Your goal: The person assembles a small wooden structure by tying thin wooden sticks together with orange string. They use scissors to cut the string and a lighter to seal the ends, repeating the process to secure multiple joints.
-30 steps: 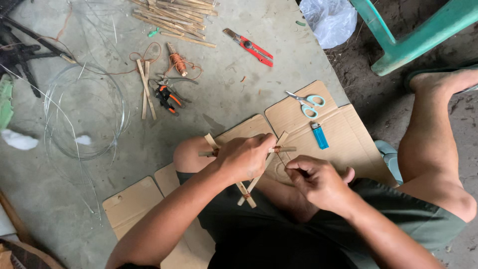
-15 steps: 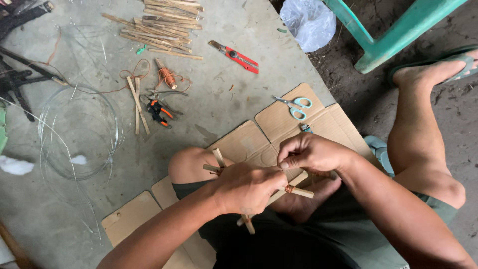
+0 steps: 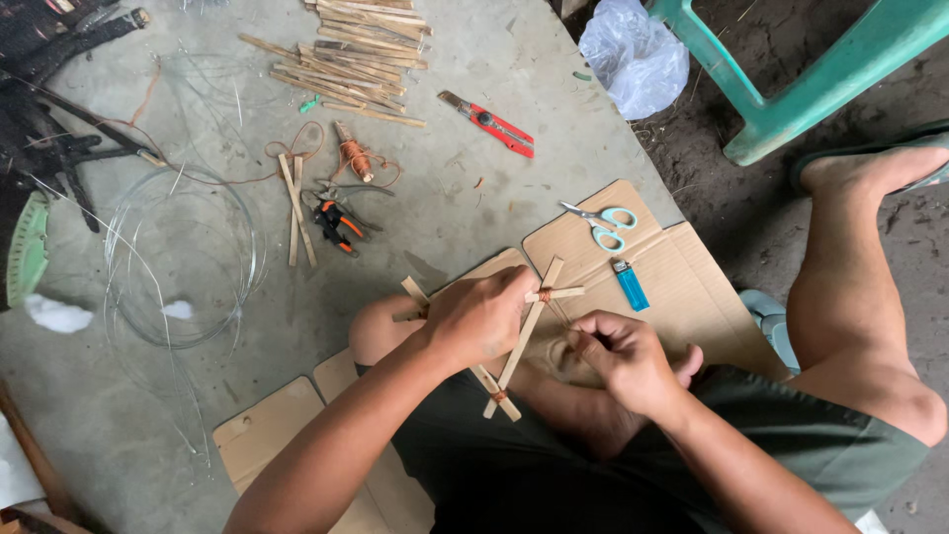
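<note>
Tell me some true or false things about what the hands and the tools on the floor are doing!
1. The left hand holds a frame of bamboo sticks. True.
2. The scissors lie on the cardboard. True.
3. The right hand holds the lighter. False: the blue lighter lies on the cardboard, apart from that hand.
4. The cutter is green. False: it is red and lies on the concrete floor.
5. A coil of wire lies on the floor to the left. True.
</note>
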